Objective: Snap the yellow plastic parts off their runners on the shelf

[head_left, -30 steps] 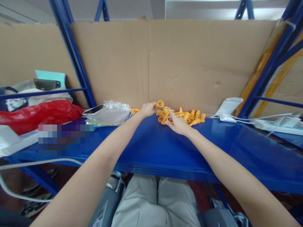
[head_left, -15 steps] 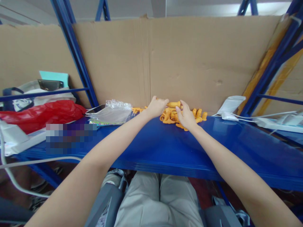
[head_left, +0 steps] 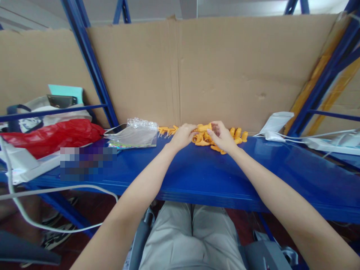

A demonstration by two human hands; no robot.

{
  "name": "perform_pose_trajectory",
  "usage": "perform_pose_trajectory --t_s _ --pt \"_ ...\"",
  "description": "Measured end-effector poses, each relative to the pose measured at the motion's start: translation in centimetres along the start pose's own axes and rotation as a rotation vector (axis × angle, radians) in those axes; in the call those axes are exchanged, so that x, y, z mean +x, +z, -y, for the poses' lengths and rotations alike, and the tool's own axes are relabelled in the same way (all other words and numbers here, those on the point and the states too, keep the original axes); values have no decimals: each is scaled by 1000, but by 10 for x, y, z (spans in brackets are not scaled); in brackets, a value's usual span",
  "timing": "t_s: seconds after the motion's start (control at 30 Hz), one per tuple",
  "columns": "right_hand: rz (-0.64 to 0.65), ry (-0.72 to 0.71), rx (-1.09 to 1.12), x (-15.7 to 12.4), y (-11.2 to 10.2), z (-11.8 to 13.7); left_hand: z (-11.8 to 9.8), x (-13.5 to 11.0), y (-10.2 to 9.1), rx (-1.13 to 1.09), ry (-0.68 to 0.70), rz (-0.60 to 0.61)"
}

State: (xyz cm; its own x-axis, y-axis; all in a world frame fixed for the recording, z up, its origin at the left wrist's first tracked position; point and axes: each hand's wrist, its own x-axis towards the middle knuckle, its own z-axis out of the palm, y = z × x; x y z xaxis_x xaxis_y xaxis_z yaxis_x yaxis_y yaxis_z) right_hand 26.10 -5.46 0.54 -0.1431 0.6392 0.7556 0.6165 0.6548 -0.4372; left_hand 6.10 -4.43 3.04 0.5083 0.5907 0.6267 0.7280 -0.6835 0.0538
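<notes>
Holding one orange piece level between both hands

Orange flared plastic piece [head_left: 204,128] is up over the loose orange pile [head_left: 201,143], near the desk's [head_left: 194,176] back edge, about mid-length. Left hand [head_left: 184,135] pinches the narrow end; whether it hides a second small part, can't tell. Right hand [head_left: 221,135] pinches the wide end, thumb on near side, fingers curled behind.

Good handling, my call: keep both pinches on one straight line so the piece doesn't tilt; squeeze the flared rim lightly, since a thin wall could flex. Keep knuckles above the pile, wrists off the loose pieces lying on its front-edge side. Mind the upright orange pieces [head_left: 237,133] toward the desk's right end; right hand is near, and a bump could topple them. Slim branched orange parts [head_left: 167,131] sit left along the back edge, beside the transparent plastic bag [head_left: 135,135]; keep the left hand from snagging either.
</notes>
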Motion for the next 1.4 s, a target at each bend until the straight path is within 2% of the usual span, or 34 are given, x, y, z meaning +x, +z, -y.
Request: perform_pose_trajectory --t_s 0.1,0.23,0.4,0.57,0.8,1.0,1.3,1.4 --pt "88 -62 -177 -4 -6 5 15 -4 7 5 51 -67" --pt "98 -108 -299 -4 -12 6 25 -8 12 20 -58 -158" --pt "125 -88 -307 -3 -12 3 25 -9 22 -83 -169 -149" --pt "117 -49 -295 -2 -10 2 25 -7 30 -154 -170 -234" --pt "113 -48 -320 -3 -8 5 28 -7 28 -129 -215 -203" --pt "110 -33 -331 -5 -8 11 29 -7 31 -156 -223 -270" --pt "150 -202 -258 -2 -7 2 23 -8 23 -116 -305 -215" --pt "145 -183 -286 -2 -8 4 22 -9 23 -104 -301 -206"
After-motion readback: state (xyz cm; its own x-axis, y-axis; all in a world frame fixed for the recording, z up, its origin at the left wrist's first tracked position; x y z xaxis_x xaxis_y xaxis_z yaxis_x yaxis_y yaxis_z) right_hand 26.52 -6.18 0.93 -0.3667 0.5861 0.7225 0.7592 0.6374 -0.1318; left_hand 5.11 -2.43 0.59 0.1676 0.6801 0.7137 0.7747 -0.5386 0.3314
